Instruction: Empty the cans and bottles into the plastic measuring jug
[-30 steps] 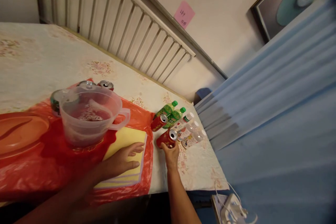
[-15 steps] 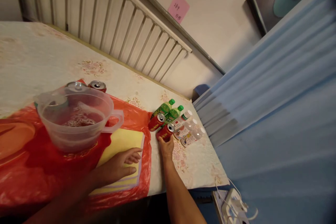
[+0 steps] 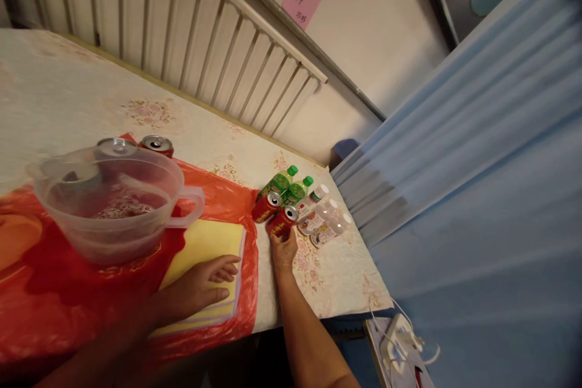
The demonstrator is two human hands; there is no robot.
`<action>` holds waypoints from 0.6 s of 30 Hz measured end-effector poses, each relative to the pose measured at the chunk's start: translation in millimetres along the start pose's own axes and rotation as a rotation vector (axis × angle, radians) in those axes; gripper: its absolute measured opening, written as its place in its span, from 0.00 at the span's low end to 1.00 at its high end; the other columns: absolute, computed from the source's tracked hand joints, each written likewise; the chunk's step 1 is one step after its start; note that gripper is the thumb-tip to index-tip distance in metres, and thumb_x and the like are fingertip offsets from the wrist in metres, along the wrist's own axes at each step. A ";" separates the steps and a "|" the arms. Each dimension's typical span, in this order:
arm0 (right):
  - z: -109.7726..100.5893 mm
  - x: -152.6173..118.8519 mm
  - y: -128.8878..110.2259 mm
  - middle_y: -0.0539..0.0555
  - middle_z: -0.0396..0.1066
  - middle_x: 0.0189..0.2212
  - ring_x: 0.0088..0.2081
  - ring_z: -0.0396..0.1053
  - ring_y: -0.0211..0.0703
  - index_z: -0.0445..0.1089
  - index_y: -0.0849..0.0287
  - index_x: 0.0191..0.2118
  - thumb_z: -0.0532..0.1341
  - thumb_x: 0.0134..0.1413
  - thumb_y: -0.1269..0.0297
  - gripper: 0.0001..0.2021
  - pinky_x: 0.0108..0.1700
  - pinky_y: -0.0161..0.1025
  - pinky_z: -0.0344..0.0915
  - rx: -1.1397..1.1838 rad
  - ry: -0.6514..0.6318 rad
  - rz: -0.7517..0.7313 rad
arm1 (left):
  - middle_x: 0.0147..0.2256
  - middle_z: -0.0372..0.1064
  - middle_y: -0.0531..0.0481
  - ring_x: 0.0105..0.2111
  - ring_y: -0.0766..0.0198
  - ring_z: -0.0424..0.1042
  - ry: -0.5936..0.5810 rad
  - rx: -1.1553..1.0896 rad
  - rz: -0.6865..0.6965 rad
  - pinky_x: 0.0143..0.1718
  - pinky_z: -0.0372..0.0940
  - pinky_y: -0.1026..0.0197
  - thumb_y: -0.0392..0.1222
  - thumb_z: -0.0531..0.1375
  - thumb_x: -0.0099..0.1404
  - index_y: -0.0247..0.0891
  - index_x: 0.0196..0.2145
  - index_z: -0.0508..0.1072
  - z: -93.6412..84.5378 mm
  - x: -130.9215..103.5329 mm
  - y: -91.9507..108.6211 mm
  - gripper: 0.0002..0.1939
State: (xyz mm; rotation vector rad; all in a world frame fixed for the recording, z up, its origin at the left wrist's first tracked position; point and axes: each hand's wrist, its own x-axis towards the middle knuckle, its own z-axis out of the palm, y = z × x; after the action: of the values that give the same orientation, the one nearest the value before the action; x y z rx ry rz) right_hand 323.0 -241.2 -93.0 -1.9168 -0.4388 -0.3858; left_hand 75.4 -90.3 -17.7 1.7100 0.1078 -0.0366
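Observation:
My right hand (image 3: 284,250) has its fingers around the base of a red can (image 3: 282,222), which stands beside a second red can (image 3: 266,207). Over the yellow sheets (image 3: 207,236) is my left hand (image 3: 207,282), its fingers apart and nothing in it. Left of it stands a clear plastic jug (image 3: 113,209) with dark liquid and foam. Two green-capped bottles (image 3: 296,191) and several white-capped bottles (image 3: 330,229) stand just behind and right of the cans.
Red plastic sheeting (image 3: 82,303) lies under the jug, with an orange round item (image 3: 18,239) on it. Another opened can (image 3: 157,144) stands behind the jug. A radiator (image 3: 204,36) runs along the back; a blue curtain (image 3: 477,163) hangs at the right.
The view has shifted slightly, so the things on the table appear a little further left. Both hands keep nearly the same places relative to the can and the yellow sheets.

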 end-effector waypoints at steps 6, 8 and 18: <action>3.9 3.5 4.4 0.57 0.77 0.41 0.38 0.73 0.49 0.71 0.60 0.48 0.66 0.44 0.61 0.22 0.41 0.40 0.68 -0.044 -0.002 0.002 | 0.50 0.74 0.39 0.52 0.49 0.71 0.013 -0.030 -0.035 0.58 0.64 0.48 0.48 0.59 0.51 0.34 0.57 0.65 0.2 -0.9 9.9 0.35; 5.2 4.7 5.9 0.57 0.77 0.41 0.39 0.73 0.49 0.71 0.60 0.48 0.66 0.44 0.60 0.22 0.41 0.40 0.68 -0.056 0.005 0.005 | 0.51 0.73 0.39 0.52 0.50 0.72 0.009 -0.026 -0.035 0.57 0.64 0.48 0.48 0.59 0.51 0.34 0.56 0.66 -0.1 -0.9 9.7 0.35; 9.5 9.8 9.0 0.56 0.77 0.41 0.41 0.72 0.50 0.71 0.58 0.48 0.68 0.44 0.58 0.23 0.44 0.42 0.67 -0.102 0.004 -0.011 | 0.49 0.74 0.40 0.50 0.50 0.72 0.013 0.002 -0.010 0.57 0.65 0.49 0.50 0.59 0.53 0.35 0.57 0.65 -0.8 2.3 -5.0 0.34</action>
State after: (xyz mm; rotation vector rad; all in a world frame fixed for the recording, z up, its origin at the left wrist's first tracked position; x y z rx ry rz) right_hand 336.4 -234.4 -99.2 -2.0127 -0.4342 -0.4266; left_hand 77.3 -88.7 -22.7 1.7114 0.1266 -0.0329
